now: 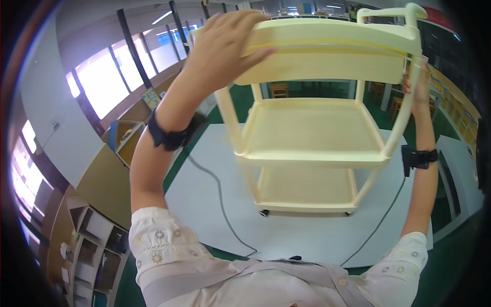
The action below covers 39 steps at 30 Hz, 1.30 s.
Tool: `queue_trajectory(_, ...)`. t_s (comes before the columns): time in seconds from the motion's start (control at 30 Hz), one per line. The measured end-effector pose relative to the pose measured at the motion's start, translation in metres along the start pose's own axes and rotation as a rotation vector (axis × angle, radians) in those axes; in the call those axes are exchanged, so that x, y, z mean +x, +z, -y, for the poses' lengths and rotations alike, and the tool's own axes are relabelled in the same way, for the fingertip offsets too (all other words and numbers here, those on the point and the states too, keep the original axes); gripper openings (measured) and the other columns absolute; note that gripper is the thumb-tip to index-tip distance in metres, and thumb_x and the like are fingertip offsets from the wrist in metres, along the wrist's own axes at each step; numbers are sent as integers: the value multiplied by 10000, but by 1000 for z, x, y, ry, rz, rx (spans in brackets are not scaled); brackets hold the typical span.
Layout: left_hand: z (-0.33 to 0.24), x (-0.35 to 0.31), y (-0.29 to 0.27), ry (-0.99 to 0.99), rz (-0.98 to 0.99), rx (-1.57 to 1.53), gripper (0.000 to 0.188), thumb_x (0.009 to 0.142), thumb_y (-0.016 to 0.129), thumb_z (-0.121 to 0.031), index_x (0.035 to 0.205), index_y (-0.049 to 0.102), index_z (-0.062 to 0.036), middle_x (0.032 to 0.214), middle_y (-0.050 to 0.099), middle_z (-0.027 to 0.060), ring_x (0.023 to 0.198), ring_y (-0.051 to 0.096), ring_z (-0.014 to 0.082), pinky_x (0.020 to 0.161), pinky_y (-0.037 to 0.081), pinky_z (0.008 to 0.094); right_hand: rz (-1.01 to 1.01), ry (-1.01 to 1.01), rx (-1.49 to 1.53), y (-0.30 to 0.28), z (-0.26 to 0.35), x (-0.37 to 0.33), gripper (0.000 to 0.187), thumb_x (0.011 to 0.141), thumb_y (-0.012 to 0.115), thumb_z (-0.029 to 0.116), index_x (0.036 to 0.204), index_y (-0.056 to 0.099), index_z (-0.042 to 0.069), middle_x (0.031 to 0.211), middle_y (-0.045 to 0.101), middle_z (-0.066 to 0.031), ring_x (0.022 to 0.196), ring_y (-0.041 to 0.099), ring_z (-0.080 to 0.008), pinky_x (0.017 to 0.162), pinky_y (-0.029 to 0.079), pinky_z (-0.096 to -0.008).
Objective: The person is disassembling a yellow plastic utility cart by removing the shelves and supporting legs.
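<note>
Three-tier cream trolley [314,128]: stood on castors [264,213] upon the white bench [302,238], from view centre towards 1 o'clock.
Left hand [227,48]: blurred; thumb spread from fingers, held at the upper tray [327,56], trolley's 10 o'clock; contact cannot be told.
Right hand [421,87]: curled around an upright post [405,110], trolley's 2 o'clock.
Black wrist bands [423,159]: two, cabled.

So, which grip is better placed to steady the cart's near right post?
Right, likely: the right grip shows on both sides of that post. The left grip is blurred at the left end of the top tray.
</note>
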<state>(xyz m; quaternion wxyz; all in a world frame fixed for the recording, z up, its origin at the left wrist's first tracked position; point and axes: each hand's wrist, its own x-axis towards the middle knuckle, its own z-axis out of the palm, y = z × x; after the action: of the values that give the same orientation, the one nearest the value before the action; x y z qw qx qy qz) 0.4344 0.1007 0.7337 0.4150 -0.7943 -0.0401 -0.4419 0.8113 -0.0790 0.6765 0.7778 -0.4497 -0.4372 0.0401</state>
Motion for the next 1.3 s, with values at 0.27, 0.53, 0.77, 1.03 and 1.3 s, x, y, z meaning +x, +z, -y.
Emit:
queue_trajectory(0.27,64,-35,5,-306,97,-342,617,821,486,-521,1294,367,-143,1260,439,145,1217,369,296,990,305,443,-648,-442,-386,-50,-43,55,394,863,471,433,826,492,42,608,469,-22,577,512,-138,592,433,-238)
queue_trajectory(0.53,60,10,50,-258,33,-833,362,931,382,-328,1179,460,-76,1098,553,97,986,529,176,819,410,278,474,-284,-53,137,-21,-77,334,904,457,320,934,569,6,779,594,-63,709,585,-150,696,464,-279)
queue_trajectory(0.77,5,35,-19,-244,114,-695,421,906,419,-332,1195,425,-26,1057,551,175,993,532,288,857,410,343,682,-95,1,236,-11,-117,575,885,373,505,1113,481,-11,928,599,-121,925,542,-172,789,404,-309)
queue_trajectory(1.03,27,42,-13,-239,152,-828,386,837,555,-335,1085,520,-40,915,597,109,850,563,175,737,441,296,545,229,644,260,15,-112,551,907,313,496,1126,508,30,990,595,-116,922,558,-187,832,406,-324)
queue_trajectory(1.3,19,39,10,-353,-159,-834,271,794,535,-246,697,558,7,547,478,5,535,440,66,459,334,251,442,300,569,284,8,-117,594,846,398,578,887,553,6,778,536,-49,706,511,-123,668,422,-253)
